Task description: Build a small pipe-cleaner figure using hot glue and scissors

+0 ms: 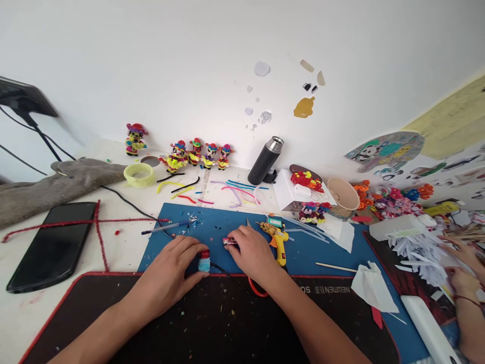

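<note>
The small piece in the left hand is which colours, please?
The small piece is red and light blue, seen best in the head view.

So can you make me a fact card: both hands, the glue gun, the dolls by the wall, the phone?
Left hand: pinching a red and light-blue piece
Right hand: holding a small pink item, partly hidden
Glue gun: yellow, on the blue mat beside the right hand
Dolls by the wall: looks like five
Phone: black, with a red fuzzy stem across it
</note>
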Demonstrator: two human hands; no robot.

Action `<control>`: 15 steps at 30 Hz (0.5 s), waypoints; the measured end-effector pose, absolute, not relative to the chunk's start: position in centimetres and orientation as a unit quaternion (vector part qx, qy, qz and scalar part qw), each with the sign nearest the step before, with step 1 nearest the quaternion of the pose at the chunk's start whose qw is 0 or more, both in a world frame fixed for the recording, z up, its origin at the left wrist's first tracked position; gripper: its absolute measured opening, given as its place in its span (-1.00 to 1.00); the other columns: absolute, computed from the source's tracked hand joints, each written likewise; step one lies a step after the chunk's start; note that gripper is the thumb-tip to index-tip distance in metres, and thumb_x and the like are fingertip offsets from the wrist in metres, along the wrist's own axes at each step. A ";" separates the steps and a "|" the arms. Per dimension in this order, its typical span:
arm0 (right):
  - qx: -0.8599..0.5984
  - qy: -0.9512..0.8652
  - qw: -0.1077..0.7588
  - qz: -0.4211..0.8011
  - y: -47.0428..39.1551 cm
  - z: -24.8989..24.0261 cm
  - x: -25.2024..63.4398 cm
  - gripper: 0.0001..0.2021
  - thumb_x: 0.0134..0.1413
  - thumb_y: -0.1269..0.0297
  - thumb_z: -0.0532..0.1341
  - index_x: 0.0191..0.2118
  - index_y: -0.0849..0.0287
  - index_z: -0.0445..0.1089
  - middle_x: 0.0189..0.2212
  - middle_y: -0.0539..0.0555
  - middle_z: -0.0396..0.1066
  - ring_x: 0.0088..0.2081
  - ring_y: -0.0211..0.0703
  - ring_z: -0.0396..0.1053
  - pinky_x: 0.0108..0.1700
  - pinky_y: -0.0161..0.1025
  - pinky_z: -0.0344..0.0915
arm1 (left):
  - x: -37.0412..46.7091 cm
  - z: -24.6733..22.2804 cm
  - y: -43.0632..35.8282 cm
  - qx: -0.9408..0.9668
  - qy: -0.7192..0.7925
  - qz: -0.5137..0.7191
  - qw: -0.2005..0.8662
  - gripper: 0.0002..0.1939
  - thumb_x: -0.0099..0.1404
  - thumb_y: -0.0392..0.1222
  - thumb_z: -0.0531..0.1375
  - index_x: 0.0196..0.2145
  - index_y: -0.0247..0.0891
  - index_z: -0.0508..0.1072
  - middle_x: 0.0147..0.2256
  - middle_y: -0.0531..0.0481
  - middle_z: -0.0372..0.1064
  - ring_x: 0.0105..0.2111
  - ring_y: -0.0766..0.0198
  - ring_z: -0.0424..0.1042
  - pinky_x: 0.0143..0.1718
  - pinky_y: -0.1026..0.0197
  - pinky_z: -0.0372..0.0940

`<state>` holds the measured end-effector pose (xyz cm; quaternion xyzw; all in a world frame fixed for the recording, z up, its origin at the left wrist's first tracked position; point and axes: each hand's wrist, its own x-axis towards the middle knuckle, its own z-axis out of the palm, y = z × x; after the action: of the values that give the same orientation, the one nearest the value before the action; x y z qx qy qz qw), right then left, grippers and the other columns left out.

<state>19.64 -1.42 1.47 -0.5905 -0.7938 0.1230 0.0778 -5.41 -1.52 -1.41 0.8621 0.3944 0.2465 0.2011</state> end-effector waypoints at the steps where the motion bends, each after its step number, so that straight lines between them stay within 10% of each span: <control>1: -0.591 -0.794 0.079 0.119 -1.4 1.4 19.7 -0.91 0.37 0.32 0.33 -0.07 0.15 0.53 -0.16 0.14 0.52 -0.08 0.04 0.49 0.01 -0.07 0.37 | -5.4 -1.4 -1.5 0.862 0.395 0.245 0.200 -0.64 0.47 0.07 0.24 0.11 -0.13 0.54 0.01 -0.13 0.55 0.02 -0.07 0.54 0.25 -0.20 0.34; 15: -0.617 -0.781 0.073 0.060 0.4 1.2 20.2 -0.80 0.36 0.24 0.35 0.02 0.15 0.52 -0.09 0.19 0.51 -0.02 0.14 0.46 -0.03 -0.04 0.36 | -5.3 -1.9 -1.5 0.870 0.388 0.229 0.202 -0.64 0.44 0.03 0.28 0.11 -0.12 0.52 0.02 -0.13 0.54 0.04 -0.08 0.53 0.25 -0.20 0.32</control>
<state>20.24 0.40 1.25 -0.6174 -0.7810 0.0595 0.0732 -5.31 -1.45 -1.86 0.8696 0.3878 0.2289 0.2025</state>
